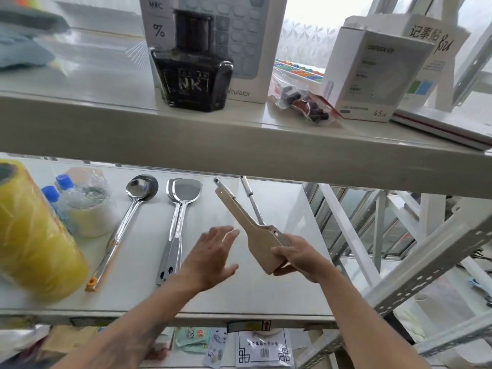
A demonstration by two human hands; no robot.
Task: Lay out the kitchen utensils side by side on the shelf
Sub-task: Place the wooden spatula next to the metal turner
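Observation:
On the white lower shelf [239,294] a steel ladle [125,222] lies on the left and a steel spatula [175,225] lies beside it, bowl and blade toward the back. My right hand [298,258] grips the blade end of a wooden spatula [253,230], held tilted above the shelf with its handle pointing to the back. A metal utensil [251,199] runs behind the wooden one; only its handle shows, and its lower end is hidden by the blade and my hand. My left hand [213,258] hovers open, palm up, between the steel spatula and the wooden one.
A big yellow roll [29,235], two blue-capped bottles [57,195] and a tape roll [87,209] crowd the shelf's left end. The upper shelf board [239,134] overhangs the back, carrying an ink bottle [190,73] and boxes. A metal rack frame [399,288] stands at the right.

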